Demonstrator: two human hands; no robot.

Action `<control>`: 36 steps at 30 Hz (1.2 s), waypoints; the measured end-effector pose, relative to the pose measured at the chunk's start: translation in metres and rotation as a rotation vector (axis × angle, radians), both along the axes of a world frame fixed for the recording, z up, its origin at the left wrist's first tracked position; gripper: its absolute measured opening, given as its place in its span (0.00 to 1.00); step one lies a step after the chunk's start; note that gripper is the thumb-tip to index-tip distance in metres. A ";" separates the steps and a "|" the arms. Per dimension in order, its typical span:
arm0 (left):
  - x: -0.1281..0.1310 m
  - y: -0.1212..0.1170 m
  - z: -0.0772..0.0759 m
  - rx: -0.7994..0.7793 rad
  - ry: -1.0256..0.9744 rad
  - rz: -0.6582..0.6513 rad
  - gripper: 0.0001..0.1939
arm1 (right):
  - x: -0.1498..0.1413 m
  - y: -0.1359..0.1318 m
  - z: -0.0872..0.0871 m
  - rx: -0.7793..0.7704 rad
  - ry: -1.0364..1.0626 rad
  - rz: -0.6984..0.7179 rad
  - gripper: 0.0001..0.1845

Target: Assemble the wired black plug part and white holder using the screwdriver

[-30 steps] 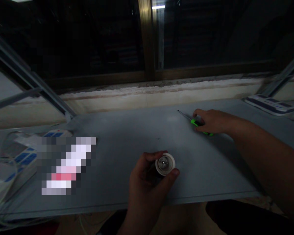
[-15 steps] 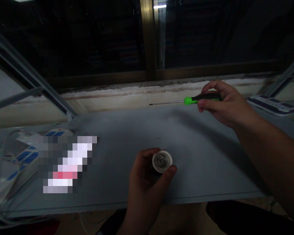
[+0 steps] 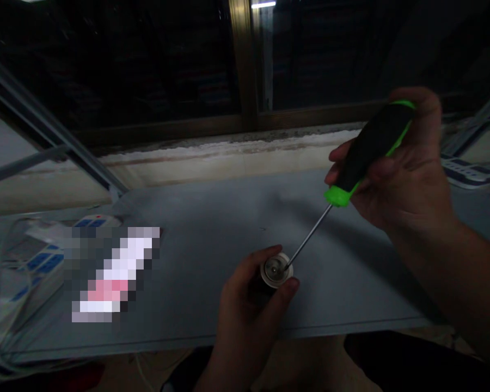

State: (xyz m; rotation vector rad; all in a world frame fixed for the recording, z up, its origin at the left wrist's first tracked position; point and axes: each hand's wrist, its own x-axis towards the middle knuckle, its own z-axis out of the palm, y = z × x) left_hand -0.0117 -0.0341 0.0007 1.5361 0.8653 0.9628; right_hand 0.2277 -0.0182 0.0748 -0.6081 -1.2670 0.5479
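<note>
Two hands worked: the left [image 3: 251,305] gripped a socket [image 3: 273,272]; the right [image 3: 408,179] held a screwdriver [image 3: 369,149], tip at the socket.

Dim overall, near-black in the window [image 3: 147,65]. Small bright strip of light [image 3: 263,5] up top, likely a reflection. Soft shadow from my right arm [image 3: 465,267] across the worktop [image 3: 188,283]. My right hand [image 3: 408,179] slightly blurred. Wide-angle stretch toward edges. Pixelated block at left, its pale part blown out.

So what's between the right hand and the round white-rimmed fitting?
The head view shows a green-and-black screwdriver's thin metal shaft, its tip at the fitting.
</note>
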 end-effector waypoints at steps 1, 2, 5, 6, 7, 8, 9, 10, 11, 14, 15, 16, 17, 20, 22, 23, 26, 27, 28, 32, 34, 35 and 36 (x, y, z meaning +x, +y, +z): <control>0.000 0.000 0.000 0.033 0.014 0.000 0.16 | -0.005 -0.003 0.000 0.026 -0.020 -0.005 0.29; 0.000 0.001 0.000 0.065 0.024 -0.002 0.14 | -0.009 -0.006 0.000 0.033 -0.048 0.001 0.29; 0.001 0.002 0.000 0.123 0.024 -0.005 0.11 | -0.015 -0.012 -0.003 0.050 -0.104 0.028 0.29; 0.001 0.002 0.000 0.131 0.018 -0.006 0.11 | -0.016 -0.013 -0.004 0.060 -0.121 0.040 0.30; 0.001 0.001 0.000 0.134 0.013 -0.006 0.11 | -0.017 -0.014 -0.004 0.070 -0.135 0.050 0.30; 0.001 0.001 -0.001 0.139 0.010 -0.006 0.11 | -0.017 -0.015 -0.005 0.081 -0.149 0.059 0.31; 0.001 0.001 -0.001 0.144 0.009 -0.004 0.11 | -0.018 -0.015 -0.005 0.093 -0.161 0.067 0.32; 0.002 0.000 -0.001 0.150 0.010 -0.006 0.12 | -0.018 -0.016 -0.006 0.104 -0.167 0.068 0.32; 0.002 0.000 -0.001 0.156 0.014 -0.005 0.12 | -0.018 -0.016 -0.006 0.114 -0.169 0.063 0.32; 0.002 0.000 -0.001 0.164 0.028 -0.006 0.12 | -0.018 -0.016 -0.006 0.136 -0.183 0.037 0.34; 0.003 0.000 -0.001 0.167 0.030 -0.009 0.12 | -0.018 -0.016 -0.007 0.141 -0.190 0.031 0.34; 0.003 0.000 -0.001 0.173 0.031 -0.014 0.12 | -0.018 -0.017 -0.007 0.145 -0.195 0.029 0.34; 0.003 0.000 -0.002 0.175 0.030 -0.015 0.12 | -0.018 -0.017 -0.007 0.147 -0.198 0.030 0.34; 0.003 -0.001 -0.001 0.165 0.019 0.000 0.12 | -0.018 -0.020 -0.006 0.148 -0.195 0.023 0.35; 0.003 -0.001 0.000 0.162 0.015 0.007 0.12 | -0.019 -0.021 -0.005 0.150 -0.198 0.013 0.35; 0.004 -0.001 0.000 0.165 0.016 0.006 0.12 | -0.020 -0.022 -0.004 0.152 -0.198 0.008 0.35; 0.004 -0.001 0.002 0.172 0.018 0.002 0.12 | -0.021 -0.022 -0.005 0.161 -0.186 -0.016 0.34; 0.004 0.000 0.002 0.174 0.018 0.004 0.12 | -0.021 -0.022 -0.005 0.161 -0.184 -0.025 0.34; 0.004 0.000 0.002 0.177 0.019 0.001 0.12 | -0.021 -0.022 -0.005 0.161 -0.185 -0.031 0.35; 0.004 -0.001 0.002 0.177 0.020 0.008 0.12 | -0.021 -0.022 -0.005 0.157 -0.201 -0.025 0.36; 0.004 -0.001 0.003 0.175 0.019 0.015 0.12 | -0.022 -0.023 -0.003 0.180 -0.204 -0.026 0.36; 0.004 -0.001 0.003 0.178 0.021 0.015 0.12 | -0.023 -0.023 -0.002 0.194 -0.206 -0.020 0.36; 0.004 -0.001 0.003 0.180 0.025 0.011 0.12 | -0.024 -0.024 0.000 0.203 -0.208 -0.008 0.36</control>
